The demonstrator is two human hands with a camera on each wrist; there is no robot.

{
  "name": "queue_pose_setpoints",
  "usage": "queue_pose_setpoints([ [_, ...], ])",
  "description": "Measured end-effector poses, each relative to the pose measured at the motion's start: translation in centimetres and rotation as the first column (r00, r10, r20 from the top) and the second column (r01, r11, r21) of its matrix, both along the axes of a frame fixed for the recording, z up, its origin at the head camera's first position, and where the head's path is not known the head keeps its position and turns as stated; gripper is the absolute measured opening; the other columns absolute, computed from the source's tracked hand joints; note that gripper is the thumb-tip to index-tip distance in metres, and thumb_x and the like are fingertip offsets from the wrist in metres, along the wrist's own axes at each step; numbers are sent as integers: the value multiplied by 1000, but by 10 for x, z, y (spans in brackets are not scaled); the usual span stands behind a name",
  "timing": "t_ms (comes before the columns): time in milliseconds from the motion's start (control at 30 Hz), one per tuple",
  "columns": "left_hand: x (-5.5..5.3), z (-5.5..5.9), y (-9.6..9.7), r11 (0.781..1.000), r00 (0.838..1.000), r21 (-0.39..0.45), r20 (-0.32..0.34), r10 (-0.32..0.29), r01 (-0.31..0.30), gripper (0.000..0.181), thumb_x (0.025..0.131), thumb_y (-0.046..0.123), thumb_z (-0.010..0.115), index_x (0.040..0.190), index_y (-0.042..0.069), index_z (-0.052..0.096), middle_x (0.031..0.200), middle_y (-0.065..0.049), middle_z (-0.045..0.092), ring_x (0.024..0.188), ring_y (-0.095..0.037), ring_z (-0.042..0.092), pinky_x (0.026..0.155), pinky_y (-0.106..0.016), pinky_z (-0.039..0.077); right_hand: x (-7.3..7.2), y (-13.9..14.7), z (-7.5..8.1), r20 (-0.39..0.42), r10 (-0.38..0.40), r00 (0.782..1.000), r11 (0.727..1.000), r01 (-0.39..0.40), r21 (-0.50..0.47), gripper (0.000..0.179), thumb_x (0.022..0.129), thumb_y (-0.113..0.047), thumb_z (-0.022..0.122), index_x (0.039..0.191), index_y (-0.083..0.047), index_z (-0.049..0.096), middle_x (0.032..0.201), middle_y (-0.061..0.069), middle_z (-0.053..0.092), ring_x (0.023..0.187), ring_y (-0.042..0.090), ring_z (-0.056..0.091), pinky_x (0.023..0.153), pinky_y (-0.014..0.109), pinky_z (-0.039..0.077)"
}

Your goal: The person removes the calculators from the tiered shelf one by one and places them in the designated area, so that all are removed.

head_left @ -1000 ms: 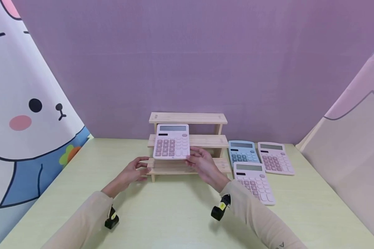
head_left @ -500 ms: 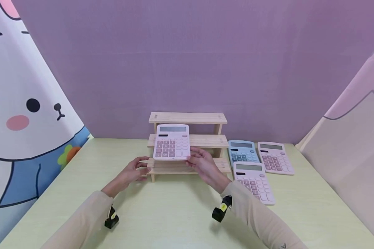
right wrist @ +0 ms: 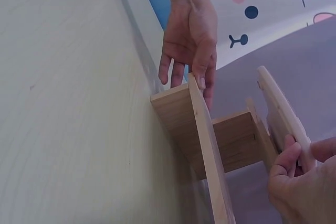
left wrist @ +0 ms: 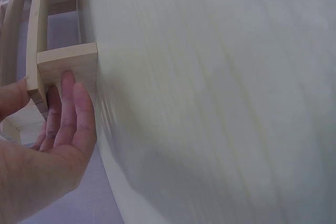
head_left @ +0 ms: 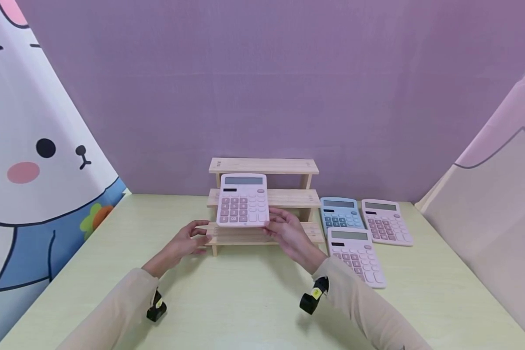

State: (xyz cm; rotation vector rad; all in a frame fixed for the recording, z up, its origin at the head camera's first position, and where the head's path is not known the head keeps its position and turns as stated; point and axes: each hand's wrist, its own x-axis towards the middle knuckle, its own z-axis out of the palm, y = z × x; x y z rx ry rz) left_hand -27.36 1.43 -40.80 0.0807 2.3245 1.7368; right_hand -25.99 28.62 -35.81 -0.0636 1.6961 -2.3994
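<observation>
My right hand (head_left: 290,238) pinches a pink desk calculator (head_left: 243,200) by its lower right corner, thumb on one face and fingers behind. Keys facing me, the calculator is held in front of the middle tier of a small three-tier wooden display rack (head_left: 262,166). From the right wrist view, its thin edge (right wrist: 286,108) appears tilted beside the rack's planks. My left hand (head_left: 187,241) holds the left end of the lowest tier. Seen from the left wrist, the thumb lies on the plank (left wrist: 35,51) and the fingers (left wrist: 84,103) curl against the side support.
Right of the rack lie a blue calculator (head_left: 340,214), a pink one (head_left: 387,221) and another pink one (head_left: 356,253) nearer me, partly behind my right sleeve. A purple cloth backdrop (head_left: 262,87) hangs behind the pale table (head_left: 245,301).
The calculator in my right hand has shifted slightly to the right, its lower edge a little nearer me. My left hand has stayed in place on the rack.
</observation>
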Motion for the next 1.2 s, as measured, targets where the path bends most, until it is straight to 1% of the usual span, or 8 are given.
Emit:
queue_pose_setpoints([
  [267, 0, 1, 1, 1000, 1000, -10, 10, 15, -15, 57, 89, 11, 58, 137, 6, 29, 127, -22, 44, 88, -15, 59, 79, -36, 55, 1, 4, 0, -12, -1, 1000, 1000, 1, 13, 48, 82, 14, 49, 128, 3, 40, 101, 11, 56, 82, 17, 59, 88, 32, 49],
  [400, 1, 0, 1, 1000, 1000, -14, 12, 22, -22, 57, 89, 11, 58, 137, 5, 29, 127, -23, 44, 88, -15, 59, 79, -36, 55, 4, 7, -1, -13, -13, 1000, 1000, 13, 21, 49, 81, 14, 49, 128, 3, 40, 99, 10, 57, 82, 17, 59, 85, 30, 50],
  [467, 1, 1, 2, 1000, 1000, -12, 12, 24, -24, 57, 89, 11, 58, 137, 5, 29, 127, -23, 44, 88, -15, 59, 79, -36, 55, 5, 9, -1, -13, -16, 1000, 1000, 16, 21, 49, 81, 14, 49, 129, 3, 40, 97, 9, 58, 81, 17, 59, 86, 30, 50],
  [600, 1, 1, 2, 1000, 1000, -10, 12, 24, -24, 57, 89, 11, 58, 138, 5, 29, 127, -23, 44, 88, -15, 59, 79, -36, 55, 8, 15, -1, -17, -6, 1000, 1000, 7, 11, 51, 81, 15, 48, 130, 4, 38, 95, 6, 58, 80, 16, 59, 85, 30, 49],
  [733, 1, 0, 1, 1000, 1000, -13, 11, 26, -25, 57, 88, 10, 58, 138, 6, 30, 127, -22, 44, 88, -15, 58, 79, -36, 55, 9, 21, -2, -19, -5, 1000, 1000, 6, 14, 52, 81, 15, 47, 131, 4, 37, 97, 7, 58, 81, 16, 58, 82, 27, 49],
  [967, 0, 0, 0, 1000, 1000, -8, 7, 20, -20, 57, 88, 10, 59, 137, 6, 30, 125, -21, 45, 88, -15, 58, 80, -37, 55, 12, 32, -4, -23, 9, 1000, 1000, -8, 22, 54, 81, 15, 46, 132, 4, 34, 100, 7, 56, 87, 15, 57, 89, 31, 48],
  [1200, 1, 1, 0, 1000, 1000, -5, -1, 12, -12, 56, 88, 10, 58, 137, 6, 30, 123, -21, 45, 86, -14, 58, 79, -37, 55, 15, 45, -6, -33, 28, 999, 1000, -28, 12, 53, 82, 15, 45, 133, 6, 31, 97, 3, 58, 86, 13, 57, 84, 26, 50],
])
